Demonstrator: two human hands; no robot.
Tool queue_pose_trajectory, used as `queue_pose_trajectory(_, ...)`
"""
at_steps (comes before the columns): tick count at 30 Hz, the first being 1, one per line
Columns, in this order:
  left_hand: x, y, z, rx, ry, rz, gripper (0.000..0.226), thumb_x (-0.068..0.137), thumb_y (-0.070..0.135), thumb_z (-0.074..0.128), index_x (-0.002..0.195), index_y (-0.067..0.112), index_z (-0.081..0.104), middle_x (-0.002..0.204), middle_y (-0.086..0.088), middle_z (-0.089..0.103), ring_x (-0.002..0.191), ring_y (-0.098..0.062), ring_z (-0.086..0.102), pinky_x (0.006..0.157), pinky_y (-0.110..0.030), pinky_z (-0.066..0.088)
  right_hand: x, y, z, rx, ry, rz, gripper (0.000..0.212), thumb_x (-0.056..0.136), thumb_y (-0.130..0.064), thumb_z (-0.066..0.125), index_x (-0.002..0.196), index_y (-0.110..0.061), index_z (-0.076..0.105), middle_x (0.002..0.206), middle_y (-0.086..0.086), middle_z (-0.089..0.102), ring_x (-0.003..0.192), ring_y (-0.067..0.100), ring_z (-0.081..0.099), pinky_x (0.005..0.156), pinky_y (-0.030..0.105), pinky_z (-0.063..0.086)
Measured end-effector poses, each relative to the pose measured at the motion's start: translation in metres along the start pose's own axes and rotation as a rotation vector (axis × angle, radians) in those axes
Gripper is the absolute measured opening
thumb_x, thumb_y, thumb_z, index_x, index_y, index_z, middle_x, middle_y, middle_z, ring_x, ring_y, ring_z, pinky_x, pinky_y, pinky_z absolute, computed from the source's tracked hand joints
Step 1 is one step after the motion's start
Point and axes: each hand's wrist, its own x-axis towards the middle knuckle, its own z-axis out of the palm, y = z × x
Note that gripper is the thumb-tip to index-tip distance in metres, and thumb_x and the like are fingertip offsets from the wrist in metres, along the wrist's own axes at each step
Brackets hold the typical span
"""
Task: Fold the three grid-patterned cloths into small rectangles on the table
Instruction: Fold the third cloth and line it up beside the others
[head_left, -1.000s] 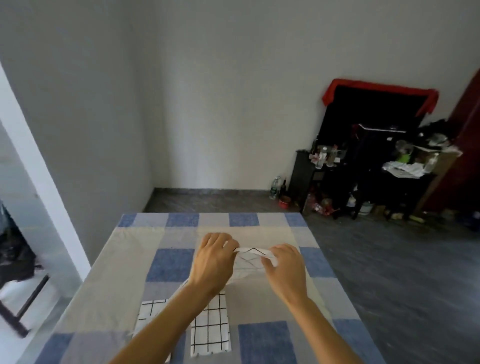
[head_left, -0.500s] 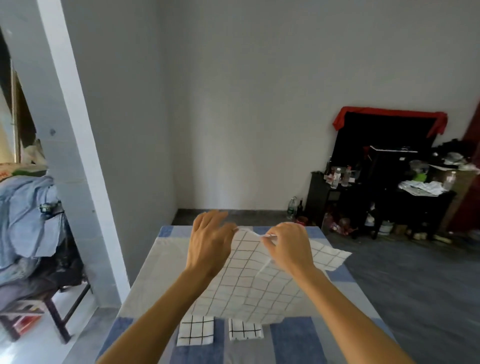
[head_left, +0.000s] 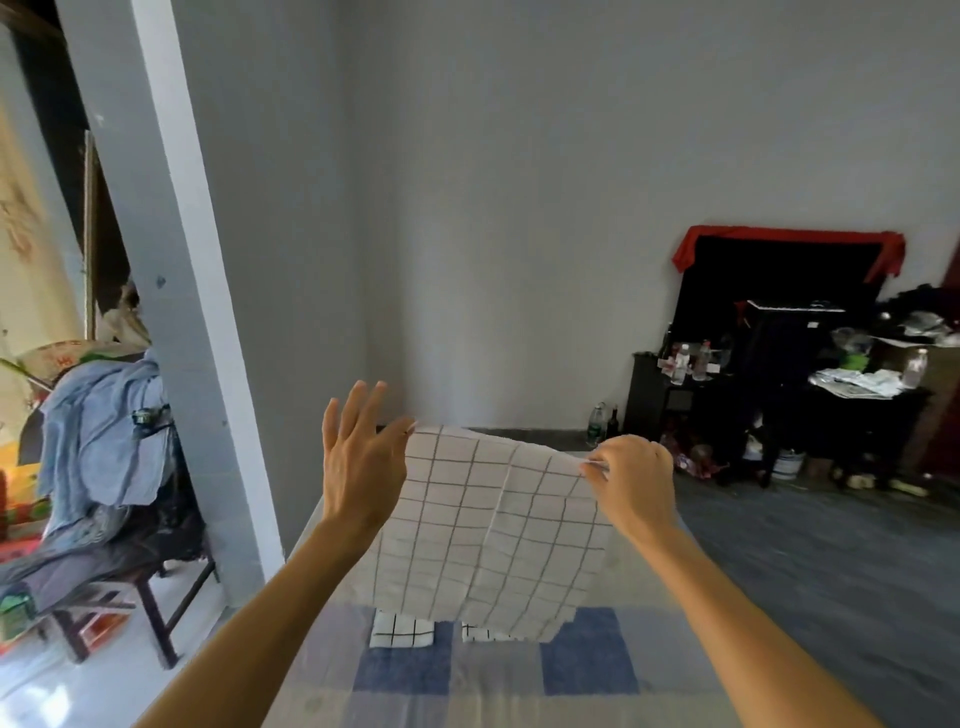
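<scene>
A white cloth with a thin dark grid (head_left: 493, 525) hangs spread out in the air above the table (head_left: 587, 649). My left hand (head_left: 361, 462) pinches its upper left corner between thumb and forefinger, the other fingers splayed upward. My right hand (head_left: 631, 480) pinches the upper right corner. Below the hanging cloth, two folded grid cloths lie on the table: one (head_left: 401, 630) on the left and one (head_left: 491, 634) on the right, both partly hidden by the raised cloth.
The table carries a blue, grey and cream checked cover. A white pillar (head_left: 171, 291) stands close on the left, with a chair piled with clothes (head_left: 98, 457) beyond it. Dark cluttered furniture (head_left: 779, 384) lines the far right wall.
The cloth went from a small bundle held low over the table to fully spread and lifted. My hands moved apart and upward, and the view tilted up.
</scene>
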Motion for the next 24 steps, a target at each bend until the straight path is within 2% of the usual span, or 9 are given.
queue_pose_trajectory(2, -0.003, 0.008, -0.014, -0.009, 0.034, -0.031, 0.012, 0.08, 0.011, 0.072, 0.087, 0.02, 0.073, 0.133, -0.015, 0.053, 0.131, -0.035, 0.039, 0.11, -0.057, 0.024, -0.004, 0.009, -0.016, 0.035, 0.074, 0.009, 0.006, 0.082, -0.028, 0.073, 0.08, -0.022, 0.074, 0.086, -0.006, 0.067, 0.093, 0.016, 0.059, 0.097, 0.044, 0.038)
queue_pose_trajectory(4, -0.009, 0.02, -0.029, -0.017, 0.073, -0.056, 0.008, 0.08, 0.015, 0.072, 0.082, 0.023, 0.073, 0.133, -0.014, 0.053, 0.13, -0.035, 0.04, 0.112, -0.055, 0.022, -0.01, 0.02, -0.034, 0.059, 0.138, 0.002, 0.007, 0.082, -0.026, 0.073, 0.082, -0.019, 0.074, 0.093, -0.003, 0.067, 0.1, 0.02, 0.058, 0.101, 0.049, 0.036)
queue_pose_trajectory(11, -0.047, 0.079, -0.075, 0.024, 0.142, -0.156, 0.009, 0.079, 0.009, 0.073, 0.081, 0.017, 0.074, 0.13, -0.018, 0.055, 0.127, -0.038, 0.043, 0.111, -0.054, 0.023, -0.036, 0.058, -0.098, 0.171, 0.333, -0.153, 0.009, 0.079, -0.015, 0.075, 0.087, -0.012, 0.073, 0.108, 0.011, 0.067, 0.11, 0.032, 0.059, 0.099, 0.058, 0.038)
queue_pose_trajectory(16, -0.07, 0.108, -0.099, 0.036, 0.172, -0.179, 0.007, 0.08, 0.01, 0.071, 0.084, 0.014, 0.073, 0.131, -0.018, 0.054, 0.128, -0.038, 0.043, 0.11, -0.054, 0.025, -0.063, 0.063, -0.128, 0.289, 0.398, -0.196, 0.013, 0.083, -0.021, 0.073, 0.087, -0.009, 0.072, 0.11, 0.011, 0.066, 0.108, 0.03, 0.059, 0.101, 0.05, 0.036)
queue_pose_trajectory(20, -0.075, 0.116, -0.114, 0.011, 0.227, -0.199, 0.005, 0.083, 0.014, 0.069, 0.086, 0.014, 0.073, 0.134, -0.017, 0.052, 0.131, -0.034, 0.039, 0.113, -0.048, 0.021, -0.071, 0.067, -0.141, 0.338, 0.389, -0.152, 0.019, 0.082, -0.025, 0.075, 0.088, -0.007, 0.072, 0.11, 0.011, 0.067, 0.108, 0.031, 0.06, 0.098, 0.057, 0.04)
queue_pose_trajectory(24, -0.071, 0.111, -0.117, 0.0, 0.239, -0.181, 0.007, 0.085, 0.015, 0.067, 0.087, 0.013, 0.073, 0.135, -0.017, 0.051, 0.131, -0.034, 0.039, 0.113, -0.047, 0.021, -0.075, 0.065, -0.146, 0.357, 0.366, -0.1, 0.02, 0.088, -0.027, 0.068, 0.092, -0.008, 0.072, 0.112, 0.012, 0.066, 0.112, 0.032, 0.058, 0.097, 0.061, 0.04)
